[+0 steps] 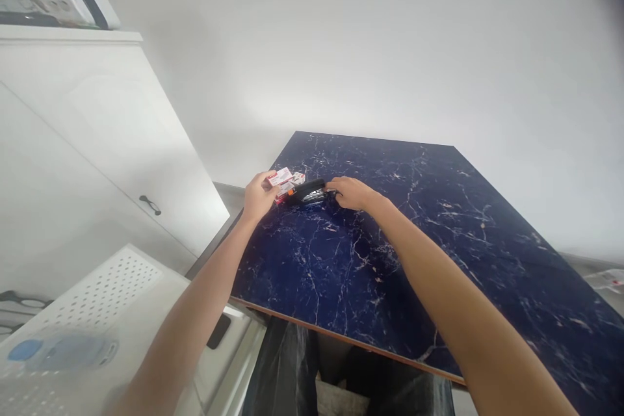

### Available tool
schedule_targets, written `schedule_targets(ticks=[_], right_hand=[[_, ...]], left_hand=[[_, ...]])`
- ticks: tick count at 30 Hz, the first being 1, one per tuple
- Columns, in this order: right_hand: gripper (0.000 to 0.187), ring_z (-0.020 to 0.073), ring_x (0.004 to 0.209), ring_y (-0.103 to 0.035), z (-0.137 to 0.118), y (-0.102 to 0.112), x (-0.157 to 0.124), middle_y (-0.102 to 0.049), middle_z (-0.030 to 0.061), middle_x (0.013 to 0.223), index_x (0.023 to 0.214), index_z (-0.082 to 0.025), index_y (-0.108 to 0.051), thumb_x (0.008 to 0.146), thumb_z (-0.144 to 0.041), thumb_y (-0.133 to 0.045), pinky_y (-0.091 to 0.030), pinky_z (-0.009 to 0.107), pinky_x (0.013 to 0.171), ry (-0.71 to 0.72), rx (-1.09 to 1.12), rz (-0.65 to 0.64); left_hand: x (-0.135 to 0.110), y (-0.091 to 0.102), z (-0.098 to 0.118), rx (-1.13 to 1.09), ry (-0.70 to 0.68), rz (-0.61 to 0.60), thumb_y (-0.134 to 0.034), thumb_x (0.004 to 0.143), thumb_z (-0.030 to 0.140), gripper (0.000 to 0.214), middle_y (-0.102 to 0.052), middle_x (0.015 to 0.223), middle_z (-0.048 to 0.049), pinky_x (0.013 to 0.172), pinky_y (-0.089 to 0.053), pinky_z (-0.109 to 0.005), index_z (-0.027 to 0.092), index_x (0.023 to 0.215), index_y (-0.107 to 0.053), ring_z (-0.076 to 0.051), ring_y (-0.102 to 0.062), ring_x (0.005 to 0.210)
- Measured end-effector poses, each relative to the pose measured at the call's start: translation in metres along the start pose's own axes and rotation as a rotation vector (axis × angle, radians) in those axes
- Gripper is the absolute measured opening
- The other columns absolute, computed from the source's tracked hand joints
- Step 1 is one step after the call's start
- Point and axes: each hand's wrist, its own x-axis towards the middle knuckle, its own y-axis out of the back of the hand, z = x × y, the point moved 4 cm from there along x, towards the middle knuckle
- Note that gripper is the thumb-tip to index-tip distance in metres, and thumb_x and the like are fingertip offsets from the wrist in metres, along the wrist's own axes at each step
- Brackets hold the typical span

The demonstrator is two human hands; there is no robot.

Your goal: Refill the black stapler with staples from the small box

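My left hand point(258, 195) grips a small white and red box point(280, 177) near the far left edge of the dark blue marbled table point(414, 234). Another small box point(297, 178) lies just behind it. My right hand point(351, 193) is closed on the end of a black stapler point(308, 191) with an orange tip, which lies on the table between the two hands. Both arms reach forward from the near edge.
A white cabinet point(97, 143) with a dark handle point(149, 205) stands at the left. A white perforated surface point(97, 292) with a bluish bottle point(63, 351) is at the lower left. Dark fabric point(292, 370) shows under the table's front edge. A plain white wall is behind.
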Motion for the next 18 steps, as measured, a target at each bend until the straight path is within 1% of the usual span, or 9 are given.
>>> schedule_targets(ticks=[2, 5, 7, 9, 11, 13, 14, 16, 18], right_hand=[[0.050, 0.0275, 0.099, -0.066, 0.000, 0.000, 0.003, -0.070, 0.0102, 0.114, 0.124, -0.025, -0.066, 0.081, -0.006, -0.052, -0.048, 0.034, 0.082, 0.007, -0.023, -0.012], [0.045, 0.0292, 0.093, -0.067, 0.004, 0.003, 0.009, -0.073, 0.0117, 0.105, 0.116, -0.024, -0.070, 0.077, -0.007, -0.059, -0.048, 0.036, 0.081, -0.036, -0.017, -0.022], [0.042, 0.0286, 0.089, -0.068, 0.009, 0.006, 0.011, -0.074, 0.0114, 0.099, 0.113, -0.023, -0.071, 0.075, -0.008, -0.063, -0.049, 0.035, 0.080, -0.083, 0.022, -0.021], [0.037, 0.0270, 0.088, -0.068, 0.015, 0.008, 0.009, -0.075, 0.0095, 0.098, 0.112, -0.024, -0.070, 0.077, -0.012, -0.063, -0.049, 0.035, 0.081, -0.124, 0.086, 0.027], [0.027, 0.0251, 0.090, -0.068, 0.021, 0.008, 0.003, -0.075, 0.0067, 0.100, 0.106, -0.024, -0.069, 0.081, -0.018, -0.062, -0.050, 0.035, 0.084, -0.157, 0.202, 0.121], [0.018, 0.0230, 0.092, -0.068, 0.026, 0.006, -0.005, -0.075, 0.0052, 0.101, 0.100, -0.023, -0.068, 0.083, -0.025, -0.062, -0.050, 0.036, 0.087, -0.218, 0.392, 0.261], [0.018, 0.0220, 0.091, -0.068, 0.029, 0.004, -0.010, -0.074, 0.0052, 0.099, 0.100, -0.023, -0.066, 0.084, -0.029, -0.062, -0.052, 0.036, 0.086, -0.264, 0.513, 0.343], [0.024, 0.0201, 0.087, -0.068, 0.032, 0.002, -0.020, -0.072, 0.0049, 0.092, 0.103, -0.022, -0.063, 0.085, -0.037, -0.059, -0.054, 0.035, 0.082, -0.376, 0.793, 0.539], [0.026, 0.0186, 0.082, -0.067, 0.031, -0.001, -0.031, -0.067, 0.0027, 0.083, 0.102, -0.022, -0.059, 0.085, -0.041, -0.055, -0.056, 0.034, 0.077, -0.490, 1.089, 0.694]], left_hand=[[0.000, -0.003, -0.001, -0.149, 0.083, -0.024, -0.073, 0.076, 0.021, 0.042, -0.070, 0.124, -0.0077, 0.095, -0.056, -0.041, 0.022, 0.118, -0.070, -0.025, -0.069, 0.106], [0.001, -0.005, 0.000, -0.448, 0.203, -0.027, -0.077, 0.074, 0.024, 0.039, -0.070, 0.122, -0.0118, 0.094, -0.057, -0.043, 0.016, 0.111, -0.072, -0.027, -0.070, 0.105], [0.001, -0.003, 0.002, -0.602, 0.247, -0.003, -0.077, 0.077, 0.029, 0.033, -0.070, 0.120, -0.0143, 0.096, -0.057, -0.045, 0.014, 0.106, -0.073, -0.028, -0.070, 0.106], [0.002, 0.000, 0.004, -0.687, 0.256, 0.015, -0.075, 0.080, 0.031, 0.029, -0.071, 0.119, -0.0145, 0.099, -0.056, -0.047, 0.014, 0.104, -0.073, -0.028, -0.069, 0.109], [0.003, 0.002, 0.006, -0.718, 0.250, 0.014, -0.075, 0.079, 0.028, 0.028, -0.070, 0.121, -0.0128, 0.101, -0.055, -0.046, 0.016, 0.103, -0.073, -0.027, -0.068, 0.113], [0.002, 0.003, 0.009, -0.708, 0.238, 0.003, -0.078, 0.073, 0.021, 0.033, -0.069, 0.126, -0.0105, 0.102, -0.054, -0.045, 0.017, 0.105, -0.073, -0.028, -0.067, 0.115], [0.001, 0.002, 0.012, -0.683, 0.231, -0.004, -0.079, 0.070, 0.018, 0.038, -0.068, 0.127, -0.0096, 0.103, -0.054, -0.045, 0.018, 0.107, -0.073, -0.028, -0.067, 0.115], [-0.002, -0.003, 0.021, -0.614, 0.211, -0.039, -0.080, 0.065, 0.015, 0.049, -0.070, 0.125, -0.0088, 0.103, -0.053, -0.047, 0.018, 0.113, -0.071, -0.029, -0.067, 0.114], [-0.006, -0.015, 0.035, -0.564, 0.173, -0.116, -0.081, 0.064, 0.014, 0.055, -0.071, 0.122, -0.0084, 0.106, -0.050, -0.047, 0.018, 0.118, -0.070, -0.029, -0.066, 0.115]])
